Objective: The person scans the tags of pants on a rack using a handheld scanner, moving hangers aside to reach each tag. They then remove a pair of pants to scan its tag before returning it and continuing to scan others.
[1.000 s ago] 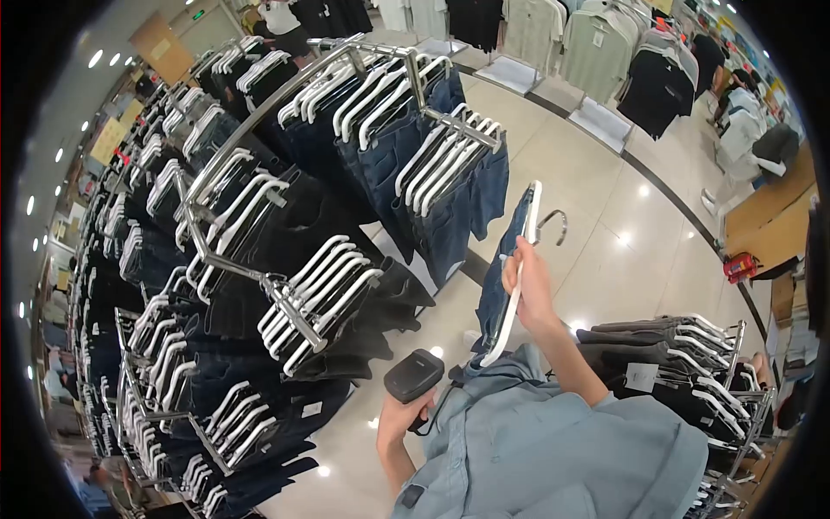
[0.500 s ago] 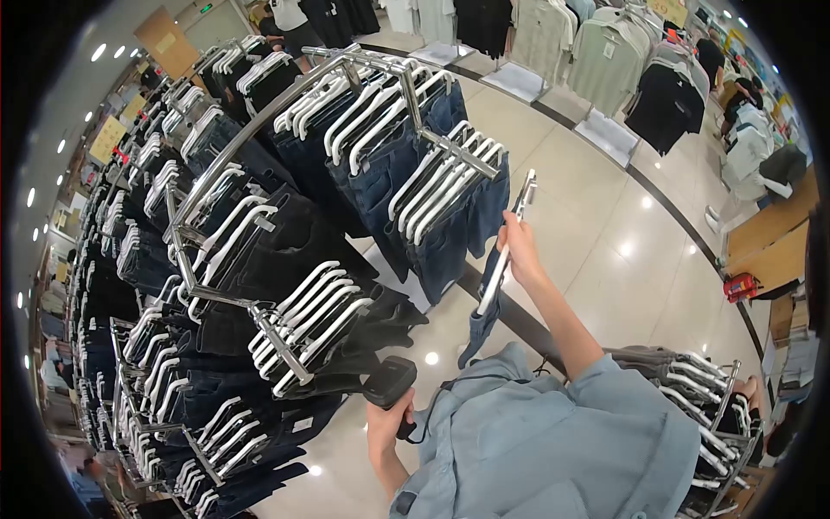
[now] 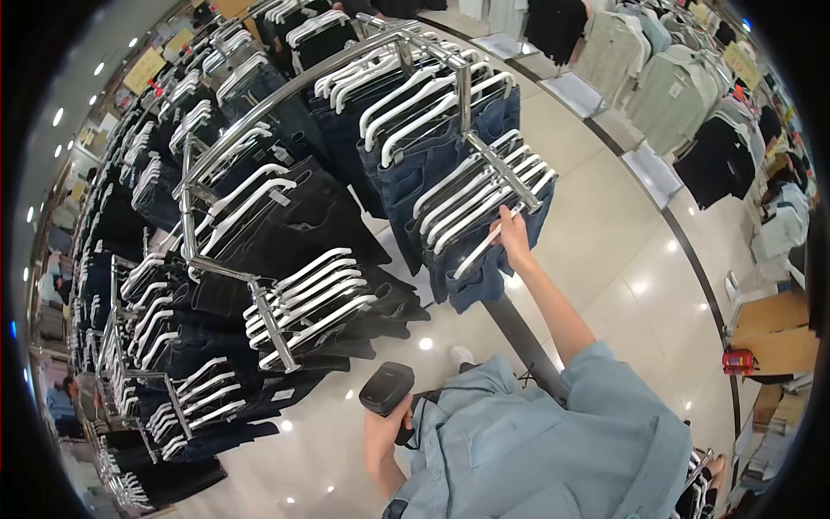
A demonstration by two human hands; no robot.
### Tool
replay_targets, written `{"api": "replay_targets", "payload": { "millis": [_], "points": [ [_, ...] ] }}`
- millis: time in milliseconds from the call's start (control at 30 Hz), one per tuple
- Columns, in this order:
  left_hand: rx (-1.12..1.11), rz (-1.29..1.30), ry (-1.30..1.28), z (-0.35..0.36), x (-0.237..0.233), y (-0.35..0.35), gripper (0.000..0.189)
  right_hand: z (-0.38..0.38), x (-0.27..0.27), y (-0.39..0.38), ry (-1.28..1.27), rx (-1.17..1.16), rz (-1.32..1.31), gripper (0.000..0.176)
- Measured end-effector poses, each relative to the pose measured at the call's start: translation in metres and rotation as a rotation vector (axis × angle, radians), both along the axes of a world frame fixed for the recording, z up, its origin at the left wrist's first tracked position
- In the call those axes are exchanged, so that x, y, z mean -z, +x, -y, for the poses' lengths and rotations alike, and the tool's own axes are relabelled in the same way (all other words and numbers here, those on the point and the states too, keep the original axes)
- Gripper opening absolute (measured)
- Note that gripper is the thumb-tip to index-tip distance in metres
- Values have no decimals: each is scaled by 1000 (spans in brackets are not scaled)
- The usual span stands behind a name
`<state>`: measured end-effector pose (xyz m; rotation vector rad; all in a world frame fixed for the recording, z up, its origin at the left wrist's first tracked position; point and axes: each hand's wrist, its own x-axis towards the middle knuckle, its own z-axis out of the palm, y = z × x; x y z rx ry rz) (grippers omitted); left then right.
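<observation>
My left hand (image 3: 386, 426) is closed around the handle of a black handheld scanner (image 3: 387, 387), held low in front of my body. My outstretched right hand (image 3: 512, 236) grips a white hanger (image 3: 477, 253) with dark blue jeans (image 3: 477, 290) hanging from it. That hanger is at the near end of a row of white hangers on a chrome rack arm (image 3: 507, 177); whether its hook rests on the arm is hidden by my fingers. More blue jeans (image 3: 389, 186) hang behind on the same rack.
Black trousers (image 3: 298, 212) hang on a lower rack arm (image 3: 275, 333) to the left, with further crowded racks beyond. Shirts (image 3: 673, 95) hang at the far right. A red fire extinguisher (image 3: 739, 362) stands by wooden boards. Shiny tiles form the floor (image 3: 605, 251).
My right hand has brought the hanger with jeans from the open space beside the rack to the end of the hanger row. The view has shifted; the scanner stays in my left hand.
</observation>
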<state>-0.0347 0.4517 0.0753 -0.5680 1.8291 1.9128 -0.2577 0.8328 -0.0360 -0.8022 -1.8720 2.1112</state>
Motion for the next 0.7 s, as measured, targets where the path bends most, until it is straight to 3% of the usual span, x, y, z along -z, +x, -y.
{"api": "replay_targets", "payload": {
  "millis": [200, 300, 400, 500, 633, 700],
  "points": [
    [-12, -20, -10, -11, -5, -5, 7, 8, 8, -4, -103, 81, -152, 47],
    [-56, -27, -47, -15, -15, -5, 7, 17, 5, 15, -80, 21, -100, 63],
    [-127, -31, -61, -19, -19, -7, 9, 31, 5, 38, -141, -21, -105, 54],
    [-87, 32, -165, -16, -6, 5, 13, 55, 3, 65, -7, 14, -97, 38],
    [-49, 110, -261, -18, -3, 13, 17, 92, -5, 99, 43, -117, -36, 33],
    [-43, 75, -234, -14, 7, 14, 19, 115, -18, 114, 29, -462, -37, 27]
  ]
}}
